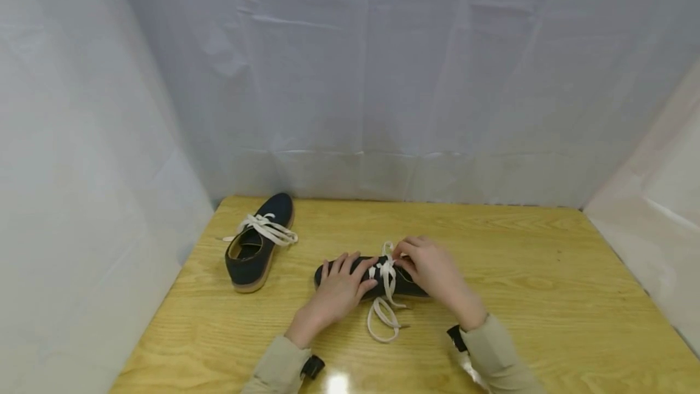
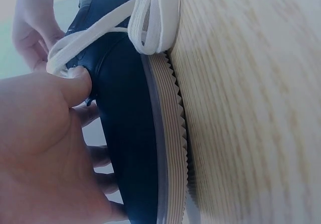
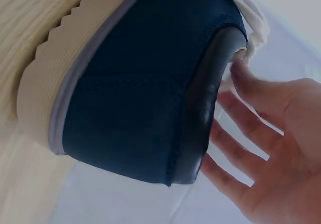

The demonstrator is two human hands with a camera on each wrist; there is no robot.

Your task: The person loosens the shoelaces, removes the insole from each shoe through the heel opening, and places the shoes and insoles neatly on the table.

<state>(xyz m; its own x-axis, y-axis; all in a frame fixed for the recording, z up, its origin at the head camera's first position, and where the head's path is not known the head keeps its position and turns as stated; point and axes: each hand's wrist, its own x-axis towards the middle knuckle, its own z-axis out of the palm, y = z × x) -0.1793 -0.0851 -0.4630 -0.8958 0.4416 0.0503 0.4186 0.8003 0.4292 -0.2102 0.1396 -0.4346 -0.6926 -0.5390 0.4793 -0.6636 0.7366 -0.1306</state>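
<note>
A navy shoe point(image 1: 401, 284) with white laces lies sideways, sole down, in front of me, toe to the left. My left hand point(image 1: 340, 290) holds its front part, with the thumb by the lacing and the fingers spread over the top. At the shoe's opening, my right hand point(image 1: 432, 266) pinches the white shoelace point(image 1: 387, 271) between thumb and index finger; the exact contact is partly hidden. One lace loop and loose ends hang over the near side onto the table. In the right wrist view the heel point(image 3: 125, 123) stands beside the spread fingers.
A second navy shoe point(image 1: 251, 263) with white laces stands at the table's left, toe pointing away. The wooden table point(image 1: 519, 260) is bordered by white sheeting point(image 1: 355, 78) at the back and both sides.
</note>
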